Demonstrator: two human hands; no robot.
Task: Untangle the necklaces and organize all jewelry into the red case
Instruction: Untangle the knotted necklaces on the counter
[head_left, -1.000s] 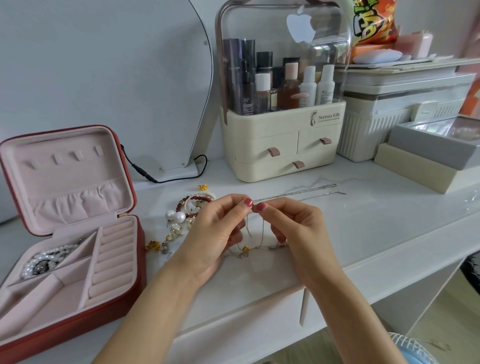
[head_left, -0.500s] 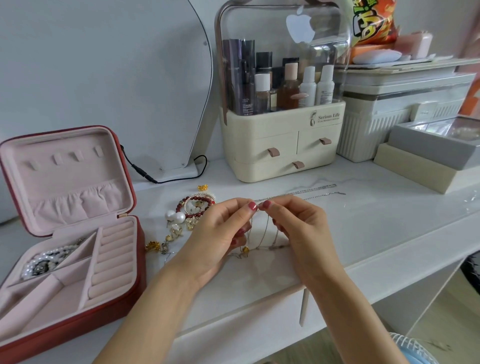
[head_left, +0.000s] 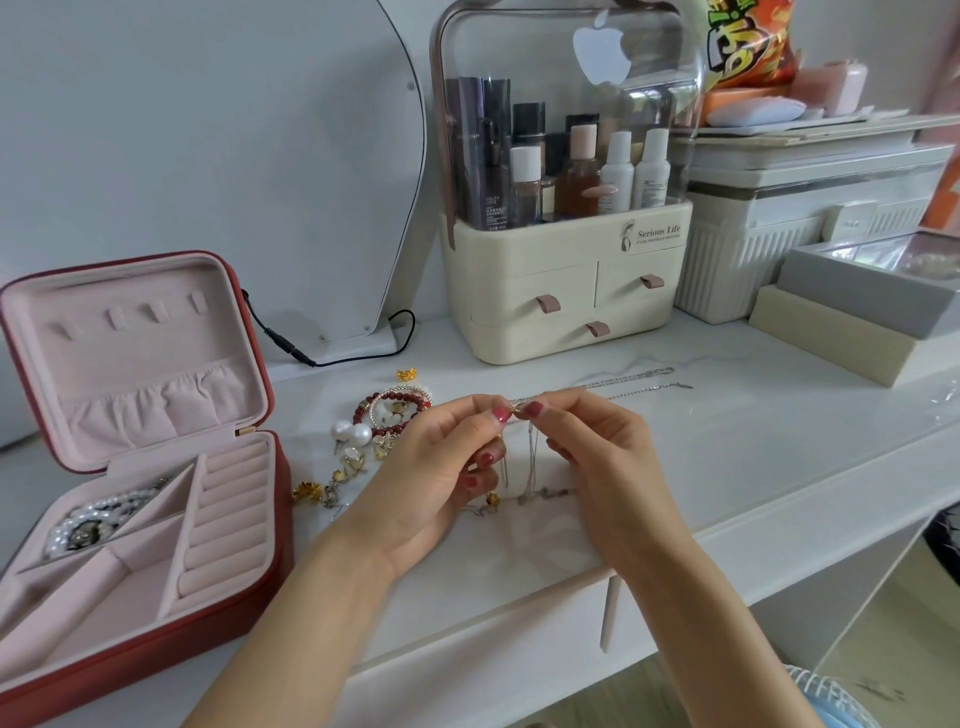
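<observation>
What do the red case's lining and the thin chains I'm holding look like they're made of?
Red case lining: soft pink velvet or suede-like fabric, matte, gathered into a pocket in the lid. Thin chains: fine silvery and gold-toned metal by their glint; which metal can't be told. Left hand and right hand pinch them.

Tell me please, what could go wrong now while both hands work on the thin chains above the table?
1. The left hand and right hand pinch the tangled chains at nearly one spot; pulling apart might tighten the knot or snap a fine link.
2. The hanging loops end near the table's front edge, so a dropped chain might slide off.
3. The loose earrings and red bead bracelet lie beside the left hand; a wrist sweep could scatter them.
</observation>
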